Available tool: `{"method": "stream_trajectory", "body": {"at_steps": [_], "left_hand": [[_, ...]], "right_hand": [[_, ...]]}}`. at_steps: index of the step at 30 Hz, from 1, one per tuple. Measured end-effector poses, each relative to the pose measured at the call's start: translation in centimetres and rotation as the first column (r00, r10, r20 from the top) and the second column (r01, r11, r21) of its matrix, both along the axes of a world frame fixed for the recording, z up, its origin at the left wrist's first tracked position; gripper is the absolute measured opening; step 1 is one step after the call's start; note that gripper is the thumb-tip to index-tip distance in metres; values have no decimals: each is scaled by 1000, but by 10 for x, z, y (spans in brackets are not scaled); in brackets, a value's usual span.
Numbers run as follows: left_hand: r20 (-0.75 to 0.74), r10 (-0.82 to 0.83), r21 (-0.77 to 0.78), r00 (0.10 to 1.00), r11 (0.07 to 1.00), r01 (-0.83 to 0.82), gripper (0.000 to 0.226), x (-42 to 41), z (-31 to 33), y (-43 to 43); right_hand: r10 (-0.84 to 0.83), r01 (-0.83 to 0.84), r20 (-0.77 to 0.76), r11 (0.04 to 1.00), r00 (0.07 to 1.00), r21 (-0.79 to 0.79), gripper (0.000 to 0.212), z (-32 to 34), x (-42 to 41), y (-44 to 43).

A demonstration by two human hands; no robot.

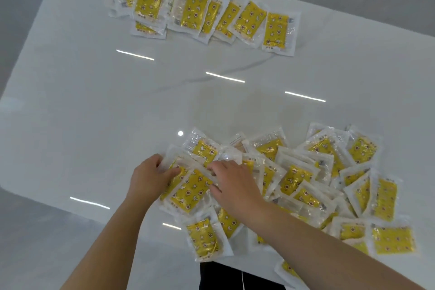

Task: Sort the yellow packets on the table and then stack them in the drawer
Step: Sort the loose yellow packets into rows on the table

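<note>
Head view — left hand (150,178), right hand (231,182) grip one packet (191,192).

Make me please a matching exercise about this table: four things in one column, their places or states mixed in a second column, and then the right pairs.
Column one
1. left hand
2. right hand
3. row of yellow packets
4. heap of yellow packets

Column two
A. jumbled, at the near edge of the white table
B. overlapping in a line, at the far side
C. grips the held packet at its left edge
D. pinches the same packet at its right edge

Pairs: 1-C, 2-D, 3-B, 4-A
</note>
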State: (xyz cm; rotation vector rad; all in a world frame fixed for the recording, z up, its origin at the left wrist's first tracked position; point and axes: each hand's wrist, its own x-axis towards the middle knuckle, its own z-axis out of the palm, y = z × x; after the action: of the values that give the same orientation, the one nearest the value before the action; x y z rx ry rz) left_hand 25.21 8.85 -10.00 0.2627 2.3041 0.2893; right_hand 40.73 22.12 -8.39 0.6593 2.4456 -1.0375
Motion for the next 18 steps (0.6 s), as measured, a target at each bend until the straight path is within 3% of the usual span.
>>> {"method": "stream_trajectory", "body": {"at_steps": [4,8,12,15,18], "left_hand": [[74,12,104,997,994,-20,23,-18,3,-8],[-31,133,171,991,977,-126,26,-42,3,-29],[-73,268,237,961,940,-244,22,-62,-1,-51],[-109,303,232,947,934,-272,10,-73,-5,-62],[-156,352,205,923,926,-318,11,-81,-11,-73]], "right_hand": [[-5,4,23,1000,1000,13,45,-5,-12,-12],[81,-85,44,991,996,107,60,-9,-22,-19],[330,-327,30,913,944,244,81,-15,-38,-23],[515,-499,39,806,856,319,76,-21,-57,-24],[524,-499,32,790,851,356,57,-24,-78,-23]]}}
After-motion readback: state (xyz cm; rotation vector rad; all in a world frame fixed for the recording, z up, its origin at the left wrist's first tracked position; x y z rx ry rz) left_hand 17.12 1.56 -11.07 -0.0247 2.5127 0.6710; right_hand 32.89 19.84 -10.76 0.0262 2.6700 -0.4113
